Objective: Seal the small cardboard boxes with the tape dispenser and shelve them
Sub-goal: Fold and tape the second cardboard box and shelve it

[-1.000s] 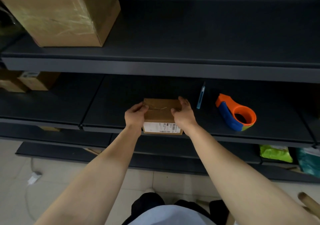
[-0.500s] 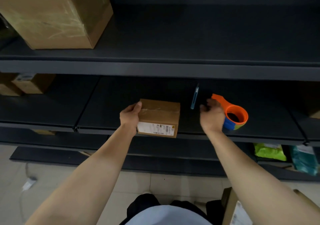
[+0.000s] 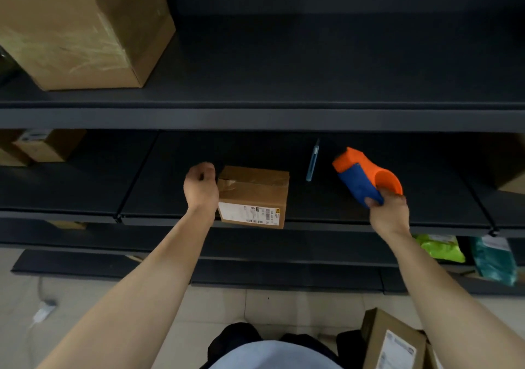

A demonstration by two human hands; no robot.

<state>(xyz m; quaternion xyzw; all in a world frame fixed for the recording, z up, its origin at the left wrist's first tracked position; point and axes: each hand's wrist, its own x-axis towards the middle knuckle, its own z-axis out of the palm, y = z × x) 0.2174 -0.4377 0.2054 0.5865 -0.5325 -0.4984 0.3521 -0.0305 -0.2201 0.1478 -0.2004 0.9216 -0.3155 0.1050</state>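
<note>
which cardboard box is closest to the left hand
The small labelled box at the front edge of the middle shelf, right beside the left hand; the other boxes sit well away.

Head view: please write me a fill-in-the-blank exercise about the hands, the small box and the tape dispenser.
1. The tape dispenser is orange and ____.
2. The right hand holds the tape dispenser; the left hand is at the ____ end of the small cardboard box.
3. The slim blue tool lies between the small cardboard box and the ____.
4. The large cardboard box stands on the shelf ____ the small one.
Missing words: blue; left; tape dispenser; above.
</note>
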